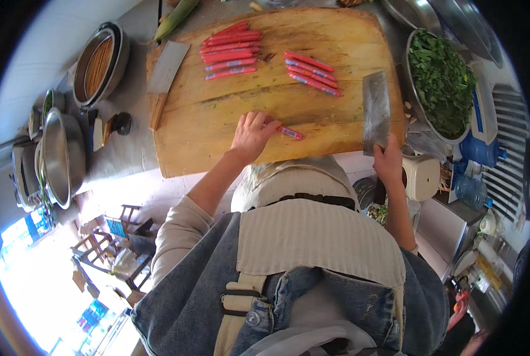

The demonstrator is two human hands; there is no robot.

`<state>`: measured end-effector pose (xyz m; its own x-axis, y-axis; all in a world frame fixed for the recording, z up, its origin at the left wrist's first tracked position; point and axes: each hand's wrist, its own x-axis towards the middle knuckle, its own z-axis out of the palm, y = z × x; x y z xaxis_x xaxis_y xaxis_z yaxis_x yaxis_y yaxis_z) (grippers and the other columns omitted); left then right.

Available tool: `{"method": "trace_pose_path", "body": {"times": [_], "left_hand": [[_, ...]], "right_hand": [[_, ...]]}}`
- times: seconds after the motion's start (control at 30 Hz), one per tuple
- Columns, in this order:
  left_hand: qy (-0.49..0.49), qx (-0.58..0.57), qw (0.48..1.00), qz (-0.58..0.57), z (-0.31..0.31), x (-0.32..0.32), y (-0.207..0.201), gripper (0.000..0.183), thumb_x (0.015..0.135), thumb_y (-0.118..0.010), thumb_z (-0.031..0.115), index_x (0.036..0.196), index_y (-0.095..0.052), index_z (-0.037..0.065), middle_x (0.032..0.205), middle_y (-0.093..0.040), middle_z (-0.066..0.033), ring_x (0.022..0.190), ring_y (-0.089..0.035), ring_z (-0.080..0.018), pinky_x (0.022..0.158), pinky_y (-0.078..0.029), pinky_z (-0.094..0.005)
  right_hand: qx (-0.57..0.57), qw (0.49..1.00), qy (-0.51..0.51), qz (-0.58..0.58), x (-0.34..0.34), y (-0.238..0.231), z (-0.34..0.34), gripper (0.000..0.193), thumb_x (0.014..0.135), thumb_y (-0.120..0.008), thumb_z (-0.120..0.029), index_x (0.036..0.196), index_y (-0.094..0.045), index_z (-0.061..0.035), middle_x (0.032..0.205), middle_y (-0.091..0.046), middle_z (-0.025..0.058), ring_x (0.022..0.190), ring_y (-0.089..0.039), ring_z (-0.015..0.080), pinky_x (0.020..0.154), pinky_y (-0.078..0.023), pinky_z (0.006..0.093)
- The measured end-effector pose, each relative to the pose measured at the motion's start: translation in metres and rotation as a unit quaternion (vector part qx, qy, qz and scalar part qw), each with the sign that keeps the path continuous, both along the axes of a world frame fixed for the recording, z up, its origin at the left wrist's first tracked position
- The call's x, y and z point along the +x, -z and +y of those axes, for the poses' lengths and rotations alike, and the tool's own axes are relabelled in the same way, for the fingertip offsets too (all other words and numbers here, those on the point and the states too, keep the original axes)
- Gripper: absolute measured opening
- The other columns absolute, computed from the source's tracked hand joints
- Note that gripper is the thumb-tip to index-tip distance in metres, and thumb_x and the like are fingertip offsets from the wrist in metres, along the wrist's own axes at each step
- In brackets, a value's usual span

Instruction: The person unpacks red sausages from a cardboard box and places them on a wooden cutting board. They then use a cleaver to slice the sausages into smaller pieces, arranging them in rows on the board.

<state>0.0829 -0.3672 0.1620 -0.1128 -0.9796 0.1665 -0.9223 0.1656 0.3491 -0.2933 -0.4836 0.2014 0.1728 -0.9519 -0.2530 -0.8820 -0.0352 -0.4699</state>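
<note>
My left hand (252, 136) rests near the front edge of a big worn wooden cutting board (312, 29), its fingers closed over one end of a sausage in a red wrapper (291, 133). The other end of that sausage sticks out to the right. My right hand (389, 159) grips a cleaver (376, 110), its broad blade lying over the board's right side. Further back on the board lie more red-wrapped sausages: a larger pile (230, 50) at left and a smaller group (312, 73) at right.
A second cleaver (169, 66) with a wooden handle lies at the board's left edge. A metal bowl of chopped greens (443, 83) stands at right. To the left are a pot holding thin brown sticks (98, 68) and a steel basin (63, 157). A green vegetable (177, 18) lies behind.
</note>
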Motion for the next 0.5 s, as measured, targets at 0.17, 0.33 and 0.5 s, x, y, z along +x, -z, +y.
{"method": "trace_pose_path", "body": {"times": [0.17,0.33,0.5], "left_hand": [[-0.081,-0.054,0.995,0.007,0.017,-0.01,0.007,0.043,0.084,-0.061,0.01,0.126,-0.069,0.02,0.113,-0.062,-0.005,0.108,-0.057,-0.029,0.095,-0.046,-0.0432],[-0.06,-0.105,0.989,0.081,0.012,-0.003,0.011,0.042,0.081,-0.063,0.009,0.121,-0.07,0.018,0.113,-0.064,-0.0062,0.109,-0.058,-0.0297,0.09,-0.05,-0.044],[-0.085,-0.139,0.985,0.055,0.012,-0.007,0.015,0.033,0.08,-0.064,0.013,0.112,-0.07,0.013,0.116,-0.064,-0.0054,0.112,-0.06,-0.0265,0.092,-0.051,-0.0416]], "right_hand": [[-0.043,0.996,-0.05,-0.062,0.017,-0.021,0.011,0.03,0.092,-0.064,-0.014,0.115,-0.052,0.0004,0.096,-0.065,0.0309,0.091,-0.063,0.0516,0.076,-0.049,0.0556],[-0.058,0.968,-0.24,-0.048,0.062,-0.04,0.018,0.025,0.093,-0.062,-0.015,0.113,-0.052,-0.0041,0.083,-0.064,0.0257,0.08,-0.063,0.0487,0.068,-0.047,0.0555],[-0.055,0.938,-0.342,0.002,0.093,-0.039,0.023,0.024,0.093,-0.06,-0.014,0.114,-0.05,-0.0056,0.079,-0.065,0.023,0.074,-0.064,0.0453,0.064,-0.047,0.0552]]}}
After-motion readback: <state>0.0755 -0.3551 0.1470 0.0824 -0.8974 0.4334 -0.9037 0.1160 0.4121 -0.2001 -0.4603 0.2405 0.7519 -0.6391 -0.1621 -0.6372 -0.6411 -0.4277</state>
